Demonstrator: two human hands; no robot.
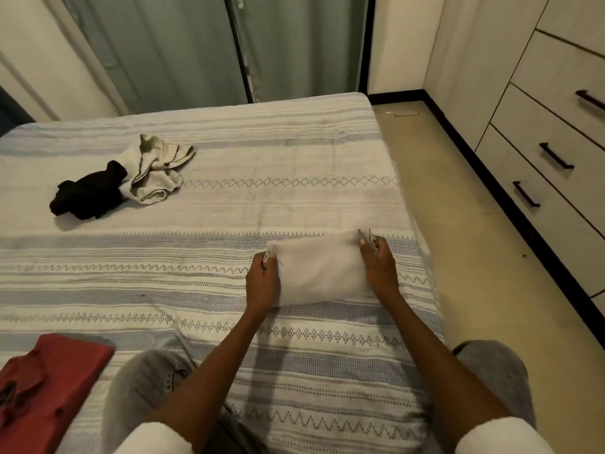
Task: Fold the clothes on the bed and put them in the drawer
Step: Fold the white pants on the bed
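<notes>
Folded white cloth (319,268) flat on the bed (229,208), near its right edge, between both hands. Left hand (263,283) at the cloth's left end, fingers curled round the far left corner. Right hand (379,267) at the right end, fingertips pinching the far right corner. Beige garment (157,168) and black garment (88,194) crumpled, touching, well apart at far left. Red garment (49,381) at near left. Drawers (556,152) closed, across the floor at right
</notes>
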